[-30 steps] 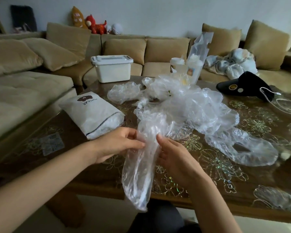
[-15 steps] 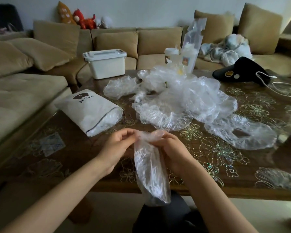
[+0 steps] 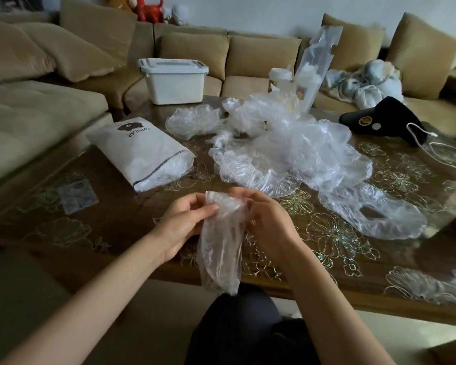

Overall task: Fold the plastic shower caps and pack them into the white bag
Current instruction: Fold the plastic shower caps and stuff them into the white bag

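left hand (image 3: pixel 186 222) pinching folded cap (image 3: pixel 221 246) top | right hand (image 3: pixel 267 219) gripping same cap | white bag (image 3: pixel 142 151) on table (image 3: pixel 116 219), near

Dim, soft daylight; wide-angle edge distortion

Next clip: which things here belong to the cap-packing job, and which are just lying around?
Job in hand:
shower cap, pinched at its top by left hand and right hand
pile of loose caps
white bag

Lying about:
lidded white box
black device
cups
plush toys
bundled cloth
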`<state>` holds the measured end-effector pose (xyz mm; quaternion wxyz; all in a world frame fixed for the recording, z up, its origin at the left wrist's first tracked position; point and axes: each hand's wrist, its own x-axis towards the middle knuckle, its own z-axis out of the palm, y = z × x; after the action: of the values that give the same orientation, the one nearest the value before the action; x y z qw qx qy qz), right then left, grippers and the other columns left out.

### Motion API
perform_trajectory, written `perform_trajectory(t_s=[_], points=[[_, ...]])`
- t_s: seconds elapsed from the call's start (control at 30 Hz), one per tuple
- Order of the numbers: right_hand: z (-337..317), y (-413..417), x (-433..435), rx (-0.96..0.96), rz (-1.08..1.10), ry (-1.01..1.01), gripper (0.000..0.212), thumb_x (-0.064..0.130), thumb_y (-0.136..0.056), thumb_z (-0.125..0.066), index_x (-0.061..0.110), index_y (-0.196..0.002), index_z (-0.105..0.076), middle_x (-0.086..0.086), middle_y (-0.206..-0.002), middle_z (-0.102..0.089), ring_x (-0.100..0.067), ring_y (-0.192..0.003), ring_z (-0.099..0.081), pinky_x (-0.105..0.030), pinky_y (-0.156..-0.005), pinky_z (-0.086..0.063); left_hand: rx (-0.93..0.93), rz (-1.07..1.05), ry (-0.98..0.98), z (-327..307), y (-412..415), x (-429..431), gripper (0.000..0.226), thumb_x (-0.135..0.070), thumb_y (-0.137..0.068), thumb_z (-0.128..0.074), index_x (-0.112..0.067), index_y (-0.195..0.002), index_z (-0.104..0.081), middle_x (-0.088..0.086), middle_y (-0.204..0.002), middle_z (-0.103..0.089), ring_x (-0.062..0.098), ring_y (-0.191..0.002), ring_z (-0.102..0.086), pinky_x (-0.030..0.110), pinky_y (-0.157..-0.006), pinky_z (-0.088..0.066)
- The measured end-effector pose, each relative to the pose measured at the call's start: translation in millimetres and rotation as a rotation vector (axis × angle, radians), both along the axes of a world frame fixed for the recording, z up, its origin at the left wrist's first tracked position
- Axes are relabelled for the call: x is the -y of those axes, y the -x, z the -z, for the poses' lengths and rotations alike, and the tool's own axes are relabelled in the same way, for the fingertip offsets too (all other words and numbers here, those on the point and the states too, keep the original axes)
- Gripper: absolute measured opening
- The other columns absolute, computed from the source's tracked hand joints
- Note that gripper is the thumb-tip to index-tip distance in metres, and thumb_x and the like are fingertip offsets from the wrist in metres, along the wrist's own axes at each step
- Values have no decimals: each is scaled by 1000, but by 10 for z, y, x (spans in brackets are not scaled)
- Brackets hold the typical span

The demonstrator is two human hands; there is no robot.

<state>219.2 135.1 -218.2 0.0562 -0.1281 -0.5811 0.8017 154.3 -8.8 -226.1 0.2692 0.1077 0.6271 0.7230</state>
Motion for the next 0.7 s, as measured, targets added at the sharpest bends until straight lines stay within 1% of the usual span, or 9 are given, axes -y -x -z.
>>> perform_trajectory(t_s=[0.03, 0.1, 0.17, 0.23, 0.3, 0.37, 0.47, 0.57, 0.7], points=[[-1, 3, -5, 12, 12, 24, 38, -5, -83, -37, 12, -106, -61, -8, -96, -62, -18, -82, -57, -27, -67, -47, -28, -27, -1, 18, 4, -5, 11, -6, -85, -61, -8, -96, -59, 6, -88, -65, 14, -78, -64, 23, -63, -54], [9, -4, 1, 56, -50, -14, 28, 24, -91, -48, 11, -115, -57, -8, -98, -64, -20, -87, -60, -31, -77, -49, -76, -73, -19, 76, -2, -6, 9, -7, -83, -62, -11, -91, -60, 5, -88, -63, 14, -79, -62, 21, -63, -53], [14, -25, 16, 81, -144, -116, 37, 41, -86, -54, 10, -106, -63, -4, -90, -70, -16, -82, -66, -27, -76, -52, -139, -95, -17, 127, 11, -5, 9, -9, -81, -64, -14, -88, -61, 7, -89, -60, 16, -83, -60, 23, -68, -52], [47, -23, 27, 87, -121, -187, 25, 26, -86, -63, 8, -102, -64, -4, -90, -72, -16, -82, -68, -28, -75, -55, -192, -87, -17, 161, 14, -7, 10, -7, -83, -64, -16, -87, -61, 6, -87, -59, 17, -85, -58, 28, -76, -49], [90, -17, 23, 121, -25, -258, 28, 8, -81, -68, 2, -107, -60, -10, -97, -69, -23, -88, -67, -36, -82, -55, -224, -86, -30, 191, 13, -10, 13, -2, -84, -62, -16, -84, -61, 1, -81, -59, 15, -83, -57, 29, -80, -47], [105, -20, 37, 113, 2, -305, 18, -4, -80, -65, 4, -95, -61, -10, -88, -66, -23, -80, -64, -35, -76, -55, -224, -103, -67, 201, 23, -2, 15, 0, -83, -62, -15, -83, -61, -4, -75, -58, 12, -79, -55, 25, -79, -46], [90, -29, 47, 112, 45, -375, 16, -7, -81, -62, 8, -85, -59, -9, -83, -64, -20, -75, -62, -31, -69, -55, -174, -71, -160, 243, 49, 30, 13, -16, -75, -71, -16, -83, -61, -6, -75, -60, 10, -77, -54, 21, -75, -45], [94, -28, 41, 69, 91, -371, 14, -3, -84, -61, 10, -88, -59, -10, -86, -65, -20, -76, -63, -30, -67, -56, -246, 56, -68, 242, 40, 38, 29, -38, -68, -73, -21, -87, -60, -12, -74, -66, 2, -76, -62, 13, -70, -47], [123, -22, 68, -6, 135, -382, 19, -6, -83, -61, 13, -84, -58, -7, -81, -62, -16, -69, -59, -27, -62, -51, -253, 63, -41, 264, 45, 37, 17, -20, -76, -67, -15, -92, -63, 0, -86, -69, 11, -83, -64, 20, -71, -51]])
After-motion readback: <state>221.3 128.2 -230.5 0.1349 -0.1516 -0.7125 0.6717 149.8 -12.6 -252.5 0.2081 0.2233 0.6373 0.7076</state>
